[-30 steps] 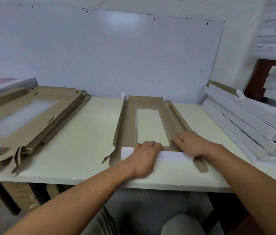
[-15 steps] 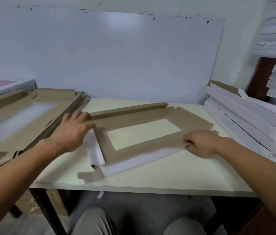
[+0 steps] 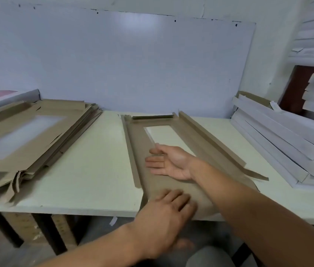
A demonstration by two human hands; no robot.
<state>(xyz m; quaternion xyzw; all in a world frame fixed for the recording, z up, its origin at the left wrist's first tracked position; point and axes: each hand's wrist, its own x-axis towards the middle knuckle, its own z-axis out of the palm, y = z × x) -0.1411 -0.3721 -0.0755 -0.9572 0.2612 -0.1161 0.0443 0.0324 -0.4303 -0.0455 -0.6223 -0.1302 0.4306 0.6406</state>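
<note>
Blank: a brown cardboard blank [image 3: 171,185] lies flat on the table [image 3: 86,170], its long side running away from the person and its near end at the table's front edge.
Window: a cut-out [image 3: 167,135] in the blank's middle; the pale table top shows through it.
Flaps: the right flap [image 3: 212,137] stands up along the blank's right side, the left flap [image 3: 131,151] lies lower along its left side, and a short flap [image 3: 152,116] is folded over at the far end.
Left hand [image 3: 163,214]: fingers straight and spread, pressing flat on the blank's near end.
Right hand [image 3: 171,163]: wide, palm turned up, fingers straight and pointing left, thumb raised; it rests on the blank's left band, just beside the window, holding nothing.
Stack [image 3: 26,132]: more flat windowed blanks piled to the left of the blank, well apart from it.
Boxes [image 3: 279,139]: long white boxes piled to the right of the blank.
Board [image 3: 133,64]: a white board stands behind the blank's far end.
</note>
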